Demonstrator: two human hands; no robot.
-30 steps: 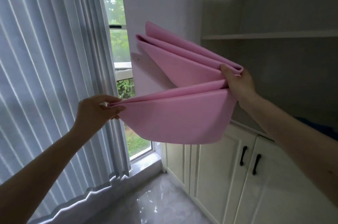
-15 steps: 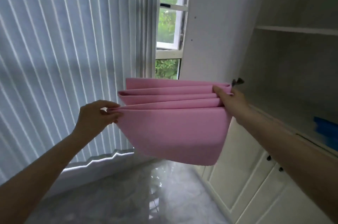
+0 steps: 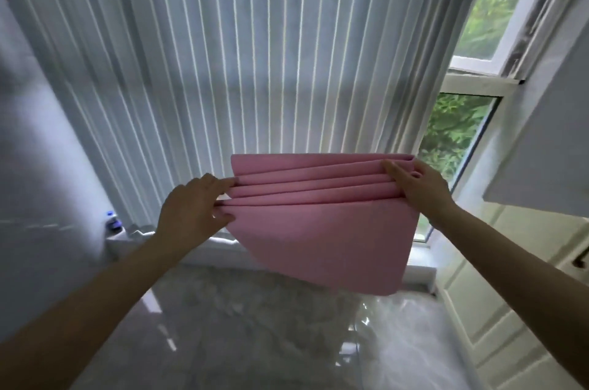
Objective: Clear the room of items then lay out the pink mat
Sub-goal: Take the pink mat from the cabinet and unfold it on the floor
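Note:
The pink mat [image 3: 322, 230] is folded into several layers and hangs in the air in front of me, above the floor. My left hand [image 3: 191, 211] pinches the folds at the mat's left end. My right hand [image 3: 420, 189] grips the stacked folds at the right end. The front layer droops down toward the right. Both arms are stretched forward at about chest height.
Glossy grey marble floor [image 3: 242, 332] lies below. Pale vertical blinds [image 3: 255, 55] cover the window ahead, with bare glass [image 3: 452, 141] at the right. White cabinet doors [image 3: 510, 287] run along the right. A small bottle [image 3: 112, 221] stands on the low ledge at left.
My view and both hands have swung left, away from the cabinets toward the blinds. The mat's folds have levelled and come closer together, still held at both ends.

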